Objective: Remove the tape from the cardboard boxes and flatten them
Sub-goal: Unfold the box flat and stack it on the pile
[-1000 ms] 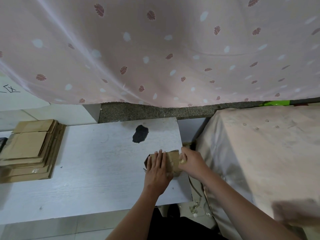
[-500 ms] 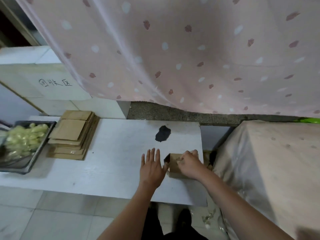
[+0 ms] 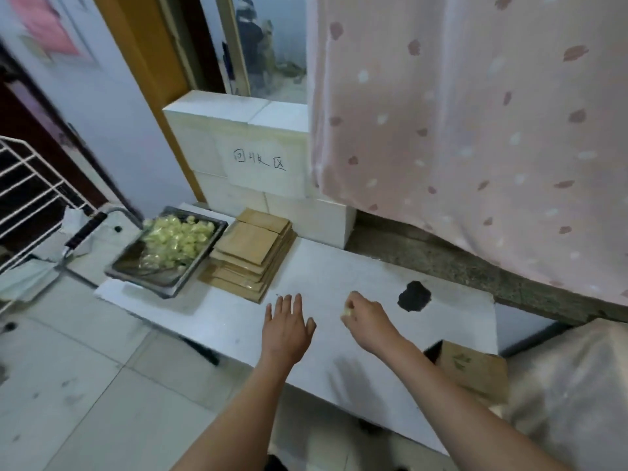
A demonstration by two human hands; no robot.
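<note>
The right hand [image 3: 365, 317] is curled, its fingertips pinching a small pale yellowish wad of tape [image 3: 347, 312] above the white table [image 3: 339, 273]. The left hand [image 3: 287, 326] is spread flat with straight fingers, palm down, holding nothing, and lies just beside the right hand over the same bare stretch of tabletop (whether it rests on the surface or hangs a little above it I cannot tell).

Behind the right forearm, at the near right edge of the table, stands 1 cardboard box [image 3: 470, 367] with its dark opening turned toward the arm; neither hand touches it. A black blotch [image 3: 414, 295] marks the tabletop just to the right of the right hand.

Farther left on the table sits a stack of flattened cardboard [image 3: 251, 253], well apart from both hands. Touching or nearly touching its left side is a metal tray [image 3: 170, 253] heaped with more pale yellow tape scraps, tilted over the table's left end.

Behind the stack rises a white block wall [image 3: 244, 147] with handwritten characters on it. A pink curtain [image 3: 475, 130] with small leaf marks hangs over the right side, and a cloth-covered surface [image 3: 571, 385] sits at the lower right beside the box. The floor [image 3: 68, 385] to the left is pale tile.
</note>
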